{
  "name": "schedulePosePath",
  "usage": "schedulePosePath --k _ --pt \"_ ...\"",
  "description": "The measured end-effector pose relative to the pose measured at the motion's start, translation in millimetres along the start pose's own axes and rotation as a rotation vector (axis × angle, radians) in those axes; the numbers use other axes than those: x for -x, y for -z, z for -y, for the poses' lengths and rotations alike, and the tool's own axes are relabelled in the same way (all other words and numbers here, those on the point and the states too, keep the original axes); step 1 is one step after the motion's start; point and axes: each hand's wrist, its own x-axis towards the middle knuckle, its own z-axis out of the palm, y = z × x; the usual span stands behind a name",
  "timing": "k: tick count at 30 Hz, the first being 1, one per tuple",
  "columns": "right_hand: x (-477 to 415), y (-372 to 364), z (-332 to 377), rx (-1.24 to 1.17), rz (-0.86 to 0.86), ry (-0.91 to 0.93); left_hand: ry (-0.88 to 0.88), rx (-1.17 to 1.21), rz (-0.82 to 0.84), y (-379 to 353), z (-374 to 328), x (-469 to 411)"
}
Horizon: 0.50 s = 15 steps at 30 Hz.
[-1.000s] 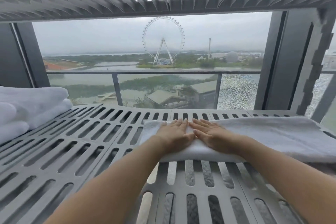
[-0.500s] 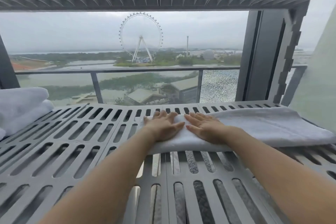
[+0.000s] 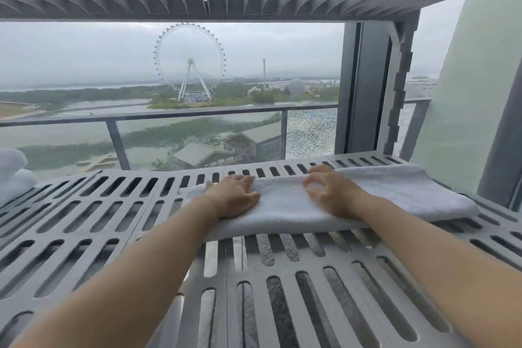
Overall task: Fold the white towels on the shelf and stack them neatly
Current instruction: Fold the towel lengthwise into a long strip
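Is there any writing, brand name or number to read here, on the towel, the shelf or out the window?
No readable text anywhere.
White towel: no tag or label shows.
Grey slotted shelf: no marking shows.
Ferris wheel and the buildings outside: any signs are too far and hazy to read.

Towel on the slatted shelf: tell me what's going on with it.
A person is folding a white towel that lies along the grey slatted shelf. The left hand rests on its left part, fingers bent over the far edge. The right hand sits near the middle, fingers curled and pinching the cloth. The towel is a long folded strip, not yet folded short. A stack of folded towels sits apart at the shelf's left edge.
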Motion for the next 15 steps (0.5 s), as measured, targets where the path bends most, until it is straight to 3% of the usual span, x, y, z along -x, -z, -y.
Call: schedulePosePath --k 15 --pt "-2.0 49.2 -89.2 0.089 -0.017 0.026 -0.167 0.033 -0.021 -19.2 -151.6 -66.2"
